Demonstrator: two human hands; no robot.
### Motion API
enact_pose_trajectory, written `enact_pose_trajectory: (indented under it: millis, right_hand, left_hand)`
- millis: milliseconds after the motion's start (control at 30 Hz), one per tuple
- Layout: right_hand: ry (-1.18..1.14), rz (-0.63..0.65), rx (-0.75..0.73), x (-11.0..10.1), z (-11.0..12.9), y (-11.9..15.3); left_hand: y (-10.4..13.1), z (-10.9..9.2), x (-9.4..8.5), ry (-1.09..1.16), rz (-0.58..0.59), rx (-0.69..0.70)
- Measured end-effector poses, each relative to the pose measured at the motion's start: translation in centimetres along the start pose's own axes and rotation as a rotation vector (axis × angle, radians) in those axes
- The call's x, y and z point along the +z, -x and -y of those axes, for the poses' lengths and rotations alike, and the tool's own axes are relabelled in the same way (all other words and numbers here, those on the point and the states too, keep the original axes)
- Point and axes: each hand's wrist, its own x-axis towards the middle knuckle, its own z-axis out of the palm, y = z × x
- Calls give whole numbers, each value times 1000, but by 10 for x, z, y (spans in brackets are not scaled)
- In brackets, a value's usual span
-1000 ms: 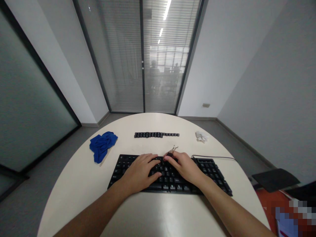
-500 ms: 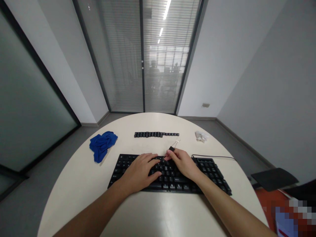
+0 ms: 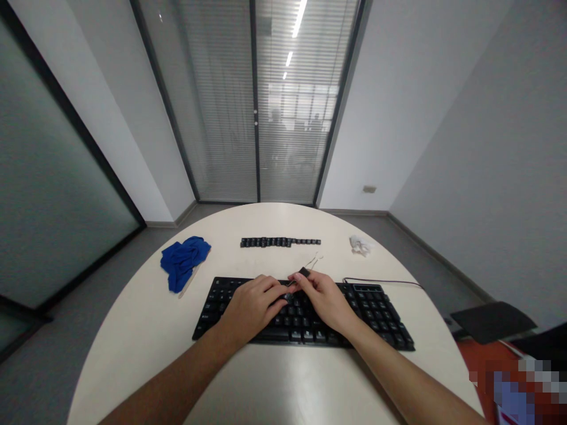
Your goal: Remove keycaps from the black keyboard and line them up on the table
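A black keyboard lies across the table under both hands. My right hand grips a small tool with a black middle and thin wire ends, one pointing up and away, the other down at the keys. Over the keyboard's left-middle part, my left hand has thumb and forefinger closed together beside the tool's lower end, around something small and dark that I cannot make out. Farther back, small black keycaps lie in rows on the table.
The round white table holds a crumpled blue cloth with a thin stick at left, a crumpled white tissue at right and a cable behind the keyboard. A black chair part stands at right.
My left thumb has moved up toward the forefinger and closed. The tool in my right hand has tilted lower and shifted slightly left, nearer my left fingertips.
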Motion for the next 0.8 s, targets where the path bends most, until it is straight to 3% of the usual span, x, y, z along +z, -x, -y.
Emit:
enact_pose_trajectory:
  millis: [333, 500, 633, 800]
  right_hand:
    - [-30, 22, -12, 0, 0, 1]
    - [70, -42, -37, -4, -2, 1]
    - [205, -97, -190, -10, 4, 2]
    - [301, 19, -258, -14, 13, 7]
  left_hand:
    - [1, 1, -1, 50, 26, 42]
    - [1, 4, 1, 134, -45, -96]
    - [2, 9, 6, 199, -95, -220]
    - [0, 10, 5, 271, -125, -346]
